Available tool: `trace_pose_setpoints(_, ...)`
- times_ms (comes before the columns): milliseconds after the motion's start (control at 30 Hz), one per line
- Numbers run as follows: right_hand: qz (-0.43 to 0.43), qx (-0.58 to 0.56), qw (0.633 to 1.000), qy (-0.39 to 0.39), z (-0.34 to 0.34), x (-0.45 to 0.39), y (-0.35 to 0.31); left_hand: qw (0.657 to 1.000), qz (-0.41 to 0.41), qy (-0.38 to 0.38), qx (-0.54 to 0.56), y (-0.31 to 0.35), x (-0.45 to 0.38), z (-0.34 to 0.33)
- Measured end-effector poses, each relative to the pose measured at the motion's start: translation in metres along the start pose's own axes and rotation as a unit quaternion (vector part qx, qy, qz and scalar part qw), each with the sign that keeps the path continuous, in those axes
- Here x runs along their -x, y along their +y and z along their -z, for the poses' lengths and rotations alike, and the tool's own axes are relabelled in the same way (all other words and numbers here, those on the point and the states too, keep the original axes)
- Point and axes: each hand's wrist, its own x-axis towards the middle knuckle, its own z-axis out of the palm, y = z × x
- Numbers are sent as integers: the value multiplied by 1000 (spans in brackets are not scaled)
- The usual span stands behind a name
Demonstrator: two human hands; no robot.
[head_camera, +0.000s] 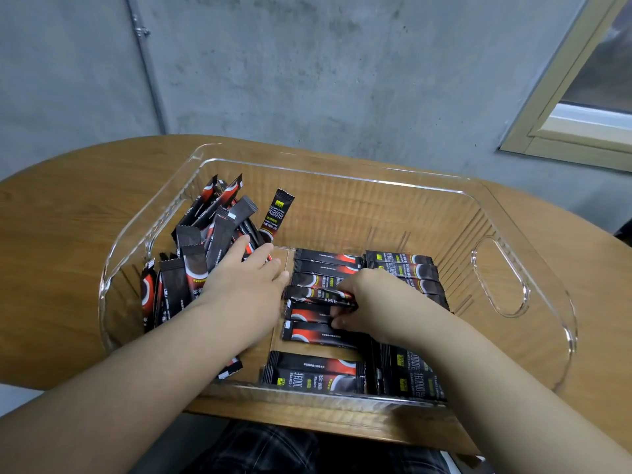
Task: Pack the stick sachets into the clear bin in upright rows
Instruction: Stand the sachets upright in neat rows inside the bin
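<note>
Sachets (219,230) half stood up in the bin (499,278).
Left hand (246,278) flat, steadying them; right hand (372,302) pinches one sachet (321,295) to stand next.

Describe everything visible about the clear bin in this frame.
The clear bin looks like transparent hard plastic, rectangular with rounded corners, ribbed walls and an oval cut-out handle in its right end. It sits upright on a wooden table, open-topped. Inside, black sachets lean jumbled at the left, while others lie in rows at the right. Both hands reach in: the left hand rests open against the jumble, and the right hand pinches one sachet.
</note>
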Motion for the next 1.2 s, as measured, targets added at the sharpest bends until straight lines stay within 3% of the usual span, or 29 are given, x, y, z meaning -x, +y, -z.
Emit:
trace_pose_setpoints(333,58,20,995,84,-12,-8,3,999,5,30,32,-1,2,1)
trace_pose_setpoints(633,14,45,996,81,-13,-7,4,996,-1,54,68,-4,-2,-1)
trace_pose_setpoints(900,-31,9,982,187,-12,-9,15,996,-2,60,62,-4,-4,-3)
trace_pose_setpoints(1200,-38,17,983,178,-12,-10,18,995,3,73,62,-3,-3,-3)
